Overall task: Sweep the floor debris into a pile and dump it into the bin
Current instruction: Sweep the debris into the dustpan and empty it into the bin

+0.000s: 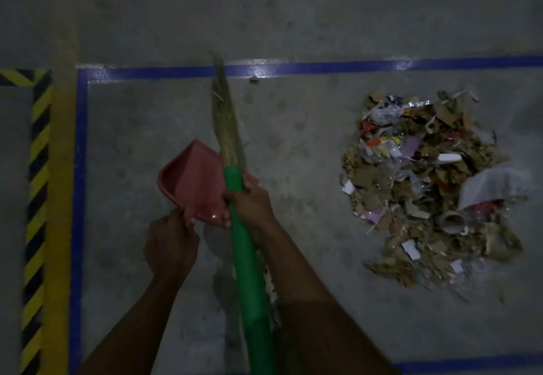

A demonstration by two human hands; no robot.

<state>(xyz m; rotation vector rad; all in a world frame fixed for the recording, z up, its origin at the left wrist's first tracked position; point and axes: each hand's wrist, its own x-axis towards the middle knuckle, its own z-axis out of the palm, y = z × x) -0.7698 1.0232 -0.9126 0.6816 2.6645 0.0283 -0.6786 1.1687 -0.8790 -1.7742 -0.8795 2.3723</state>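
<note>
Debris pile (426, 186) on floor (293, 22) — left hand (170, 245) gripping red dustpan (194, 183), right hand (252, 207) gripping green broom (246, 271)

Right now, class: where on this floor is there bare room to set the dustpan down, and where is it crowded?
Bare floor lies between the broom and the debris pile, below the blue line. A narrower strip lies between the dustpan and the blue line's left side. Crowded: the pile itself, on the right.

A grey concrete floor (293, 22), marked with blue lines (323, 66), carries a debris pile (426, 186).
</note>
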